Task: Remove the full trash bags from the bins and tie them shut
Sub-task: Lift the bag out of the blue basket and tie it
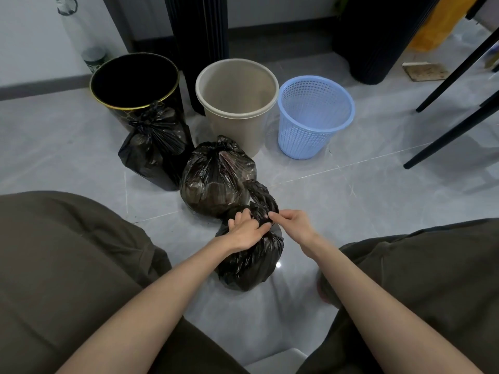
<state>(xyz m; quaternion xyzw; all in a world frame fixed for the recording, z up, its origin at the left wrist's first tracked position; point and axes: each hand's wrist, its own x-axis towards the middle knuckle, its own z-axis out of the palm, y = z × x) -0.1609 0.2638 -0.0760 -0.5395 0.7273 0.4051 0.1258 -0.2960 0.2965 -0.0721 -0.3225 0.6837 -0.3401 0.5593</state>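
Note:
Three black trash bags lie on the grey floor. The nearest bag (249,261) sits between my knees; my left hand (247,232) grips its gathered neck and my right hand (293,225) pinches the twisted top, which sticks up and away. A second bag (216,179), knotted at its top, stands just behind. The third bag (154,147), also tied, leans against the black bin (135,85). A beige bin (237,103) and a blue mesh bin (316,114) stand in a row to its right, with no bags in them.
Black chair legs (453,122) slant across the right. A black ribbed column (199,44) rises behind the bins, and a second dark one (378,39) at back right. A clear bottle (91,58) stands by the wall. My knees in dark trousers frame both sides.

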